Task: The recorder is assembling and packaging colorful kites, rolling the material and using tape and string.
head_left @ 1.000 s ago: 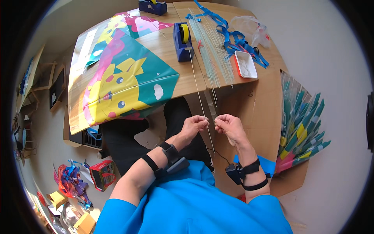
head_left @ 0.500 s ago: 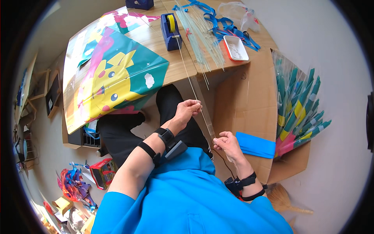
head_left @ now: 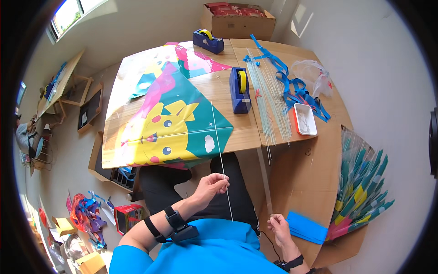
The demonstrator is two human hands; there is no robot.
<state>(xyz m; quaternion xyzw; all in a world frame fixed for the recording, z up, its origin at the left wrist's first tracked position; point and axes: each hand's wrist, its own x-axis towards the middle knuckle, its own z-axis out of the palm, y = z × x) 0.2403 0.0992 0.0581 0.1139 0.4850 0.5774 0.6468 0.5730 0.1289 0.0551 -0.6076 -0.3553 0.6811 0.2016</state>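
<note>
My left hand [head_left: 212, 188] pinches a thin white rod [head_left: 221, 157] a little below its middle. The rod's upper end overlaps the right part of a green and pink kite sheet [head_left: 194, 130] printed with a yellow cartoon animal. Its lower end reaches down to my blue shirt. Lower right, my right hand [head_left: 279, 228] is closed with fingertips together, apart from the rod; whatever they hold, if anything, is too small to make out. Beside that hand lies a folded blue cloth-like piece [head_left: 306, 227] on the edge of a cardboard box [head_left: 301, 182].
On the wooden table [head_left: 246, 137] stand a blue tape dispenser [head_left: 240, 91] and another dispenser [head_left: 208, 42] farther back. Thin rods [head_left: 264, 100], blue ribbon [head_left: 285, 75] and a red-white tray [head_left: 305, 119] lie rightward. Rolled kites [head_left: 360, 187] fill the box at right.
My view has tilted up, showing more of the table and room. The rod has come away from the dispenser toward the kite sheet, and my right hand has drawn away from its lower end.
</note>
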